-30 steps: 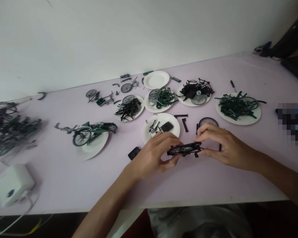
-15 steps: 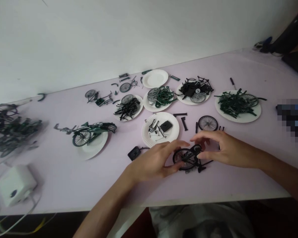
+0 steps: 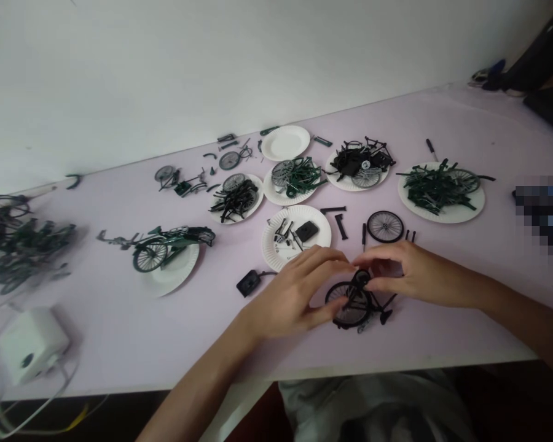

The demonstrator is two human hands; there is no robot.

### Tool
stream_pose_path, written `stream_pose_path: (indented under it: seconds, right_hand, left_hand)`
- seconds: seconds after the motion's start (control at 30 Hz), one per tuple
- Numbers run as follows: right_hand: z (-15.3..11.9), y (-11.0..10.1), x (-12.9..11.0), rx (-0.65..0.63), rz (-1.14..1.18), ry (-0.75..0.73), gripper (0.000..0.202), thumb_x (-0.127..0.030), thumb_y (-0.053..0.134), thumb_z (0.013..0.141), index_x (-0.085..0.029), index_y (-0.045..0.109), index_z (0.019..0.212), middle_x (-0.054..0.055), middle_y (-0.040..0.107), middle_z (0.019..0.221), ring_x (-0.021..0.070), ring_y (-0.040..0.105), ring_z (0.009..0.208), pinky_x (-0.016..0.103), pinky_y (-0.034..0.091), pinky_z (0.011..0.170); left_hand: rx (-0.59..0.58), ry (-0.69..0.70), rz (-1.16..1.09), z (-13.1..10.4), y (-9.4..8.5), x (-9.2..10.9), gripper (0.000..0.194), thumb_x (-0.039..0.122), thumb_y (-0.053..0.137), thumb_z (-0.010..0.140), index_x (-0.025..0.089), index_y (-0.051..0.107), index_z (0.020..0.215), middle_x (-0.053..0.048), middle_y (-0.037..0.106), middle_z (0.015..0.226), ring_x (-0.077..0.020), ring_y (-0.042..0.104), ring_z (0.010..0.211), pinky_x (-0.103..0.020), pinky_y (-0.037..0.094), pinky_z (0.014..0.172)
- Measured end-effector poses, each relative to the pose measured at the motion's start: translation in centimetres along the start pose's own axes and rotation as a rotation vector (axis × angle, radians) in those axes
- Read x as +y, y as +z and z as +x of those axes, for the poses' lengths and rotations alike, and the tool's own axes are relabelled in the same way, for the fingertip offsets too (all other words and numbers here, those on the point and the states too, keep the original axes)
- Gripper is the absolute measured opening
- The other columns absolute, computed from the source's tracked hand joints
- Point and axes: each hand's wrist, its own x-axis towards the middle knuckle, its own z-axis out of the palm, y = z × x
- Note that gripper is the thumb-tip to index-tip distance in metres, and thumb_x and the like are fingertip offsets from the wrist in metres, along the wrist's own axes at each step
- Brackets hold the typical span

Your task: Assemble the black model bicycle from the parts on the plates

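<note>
A black model bicycle (image 3: 350, 312), partly assembled, is held tilted just above the table's front part. My left hand (image 3: 299, 288) curls around its wheel from the left, thumb across the spokes and fingers at the upper edge. From the right, my right hand (image 3: 410, 273) grips the frame near the chainwheel between thumb and fingers. A pedal points down toward the front edge. The fingers hide part of the frame. Behind my right hand lie a loose black wheel (image 3: 385, 226) and a black screwdriver-like rod (image 3: 364, 237).
A paper plate (image 3: 270, 252) with small parts is behind my left hand, beside a black square basket-like part (image 3: 249, 283). More plates of bicycle parts stand behind. A green model bicycle (image 3: 170, 242) rests on a plate at left; a white power adapter (image 3: 34, 341) sits at front left.
The model bicycle has tipped and shifted slightly right and toward the front edge between my hands. Both hands stay on it; the parts around have not moved.
</note>
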Motion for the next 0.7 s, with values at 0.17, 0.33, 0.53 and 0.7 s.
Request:
stream_pose_path:
  seconds: [0.17, 0.33, 0.53, 0.7]
  right_hand:
    - [0.1, 0.5, -0.5, -0.034, 0.188, 0.063, 0.054, -0.041, 0.073, 0.088, -0.028, 0.058, 0.138, 0.006, 0.076, 0.115, 0.0248, 0.072, 0.105, 0.038, 0.056, 0.092]
    - [-0.1, 0.5, -1.6, -0.066, 0.233, 0.135, 0.055, -0.028, 0.071, 0.087, -0.029, 0.055, 0.139, 0.004, 0.078, 0.113, 0.0250, 0.072, 0.107, 0.039, 0.054, 0.095]
    - [0.0, 0.5, -1.4, -0.036, 0.195, 0.128, 0.053, -0.032, 0.069, 0.090, -0.028, 0.055, 0.140, 0.005, 0.079, 0.114, 0.0256, 0.073, 0.106, 0.040, 0.056, 0.093]
    - [-0.1, -0.2, -0.5, 0.166, -0.109, -0.085, 0.031, -0.037, 0.064, 0.096, -0.026, 0.068, 0.125, 0.005, 0.079, 0.109, 0.0226, 0.073, 0.095, 0.036, 0.057, 0.080]
  left_hand:
    - [-0.018, 0.061, -0.038, 0.3, 1.4, 0.0, 0.025, 0.016, 0.053, 0.104, 0.017, 0.062, 0.128, -0.015, 0.065, 0.127, -0.0232, 0.063, 0.116, -0.038, 0.058, 0.097]
    - [0.010, 0.079, -0.209, 0.3, 2.0, -0.4, 0.019, 0.016, 0.053, 0.105, 0.016, 0.065, 0.119, -0.015, 0.067, 0.120, -0.0193, 0.070, 0.109, -0.030, 0.061, 0.090]
    - [-0.007, 0.118, -0.134, 0.1, 2.1, -0.7, 0.018, 0.017, 0.053, 0.105, 0.015, 0.066, 0.118, -0.014, 0.068, 0.120, -0.0193, 0.071, 0.104, -0.029, 0.062, 0.085]
    - [-0.070, 0.085, -0.191, 0.1, 2.2, -0.8, 0.017, 0.016, 0.053, 0.105, 0.011, 0.067, 0.113, -0.015, 0.068, 0.114, -0.0189, 0.070, 0.099, -0.029, 0.060, 0.084]
